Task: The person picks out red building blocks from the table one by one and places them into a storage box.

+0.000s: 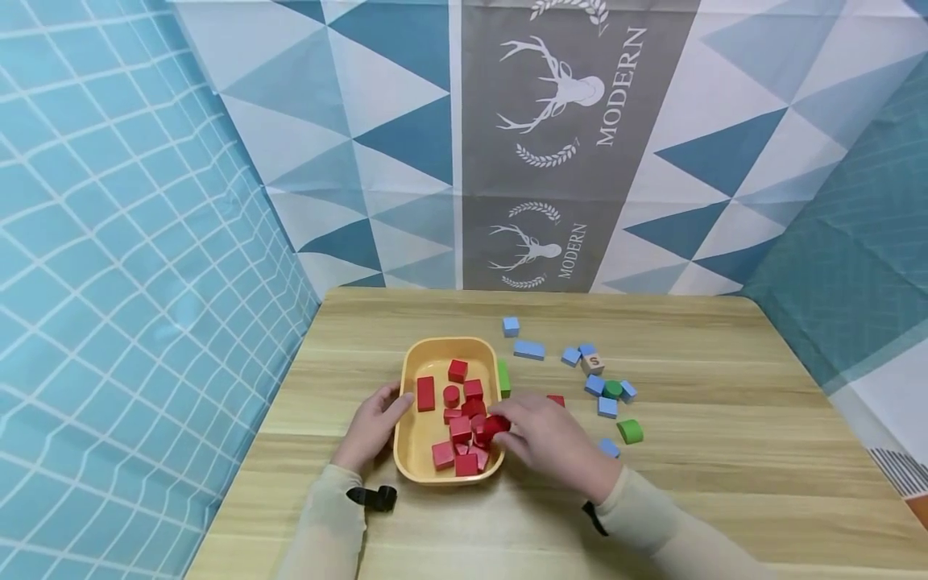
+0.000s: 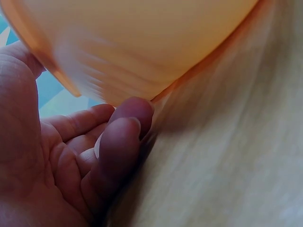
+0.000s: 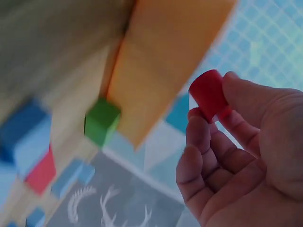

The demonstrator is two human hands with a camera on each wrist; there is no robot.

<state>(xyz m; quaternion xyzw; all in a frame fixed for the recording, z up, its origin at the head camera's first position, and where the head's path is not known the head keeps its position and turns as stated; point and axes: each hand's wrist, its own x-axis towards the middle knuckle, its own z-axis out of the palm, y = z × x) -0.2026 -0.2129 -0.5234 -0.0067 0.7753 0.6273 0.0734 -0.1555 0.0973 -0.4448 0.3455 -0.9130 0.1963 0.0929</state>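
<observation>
A yellow-orange plastic bin (image 1: 418, 447) stands on the wooden table, holding several red blocks (image 1: 443, 455) of mixed shapes. At its left side my left hand (image 1: 370, 427) grips the wall, the thumb over the rim and the fingers outside, low against the wall in the left wrist view. My right hand (image 1: 554, 441) is over the bin's right rim. Between thumb and fingertips it pinches a red cylinder block (image 3: 207, 94), which the right wrist view shows clear of the bin's wall.
A green block (image 1: 503, 379) lies against the bin's right side. Further right are scattered blue blocks (image 1: 529, 350), a lettered wooden cube (image 1: 592, 364), a green cylinder (image 1: 612, 390) and a green arched block (image 1: 631, 432). A red block (image 1: 556, 399) shows partly behind my right hand.
</observation>
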